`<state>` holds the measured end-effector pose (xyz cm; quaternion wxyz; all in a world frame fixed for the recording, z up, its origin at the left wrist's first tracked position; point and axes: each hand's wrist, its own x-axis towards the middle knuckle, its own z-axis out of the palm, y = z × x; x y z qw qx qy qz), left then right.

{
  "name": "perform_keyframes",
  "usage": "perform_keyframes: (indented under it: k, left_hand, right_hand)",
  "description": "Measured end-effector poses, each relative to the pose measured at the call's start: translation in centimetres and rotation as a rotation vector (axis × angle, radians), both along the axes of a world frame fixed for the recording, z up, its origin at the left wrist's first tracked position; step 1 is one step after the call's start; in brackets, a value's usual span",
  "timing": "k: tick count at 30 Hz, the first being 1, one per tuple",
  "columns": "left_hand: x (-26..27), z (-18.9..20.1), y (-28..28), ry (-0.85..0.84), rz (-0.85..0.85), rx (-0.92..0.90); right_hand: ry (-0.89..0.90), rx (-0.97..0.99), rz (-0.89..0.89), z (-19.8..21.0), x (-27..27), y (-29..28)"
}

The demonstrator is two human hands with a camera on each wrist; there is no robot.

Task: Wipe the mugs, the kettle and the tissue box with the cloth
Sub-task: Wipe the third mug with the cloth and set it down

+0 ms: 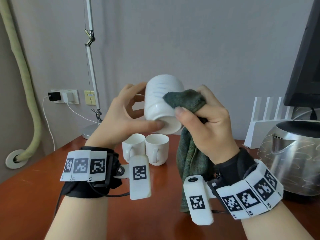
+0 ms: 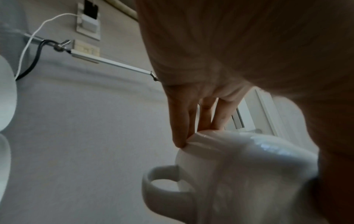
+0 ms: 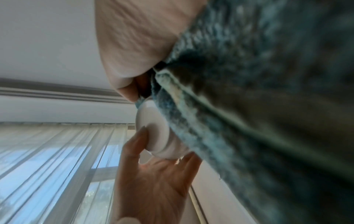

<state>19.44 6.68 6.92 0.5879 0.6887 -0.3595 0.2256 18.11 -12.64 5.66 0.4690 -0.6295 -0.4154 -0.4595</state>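
A mug is held up over the worktop and met by a green cloth.

The left hand grips the tilted mug, thumb on its base, fingers on the far rim, handle toward the palm. The right hand bunches the cloth, its fingers curled round it, pressing it to the mug's side. Two mugs stand touching below; the kettle sits at right.
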Motion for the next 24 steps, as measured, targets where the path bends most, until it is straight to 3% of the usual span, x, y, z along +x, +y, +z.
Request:
perform_keyframes:
  k: [8,15,19,24]
  left_hand:
    - [-0.1,0.1,0.1,-0.088,0.174,0.178]
    - [-0.2,0.4,0.8,-0.122,0.217,0.061]
    - [-0.5,0.7,1.1,-0.143,0.268,0.017]
    - [-0.6,0.9,0.7,-0.314,0.397,0.081]
  right_hand:
    - [-0.107,-0.246,-0.202,-0.2,0.1,0.2]
    - [-0.07,-0.105,-0.121,0.3,0.4,-1.4]
    - [-0.053,-0.06,-0.232,0.3,1.1,-2.5]
    - [-0.163,-0.084,-0.293,0.5,0.4,-1.3]
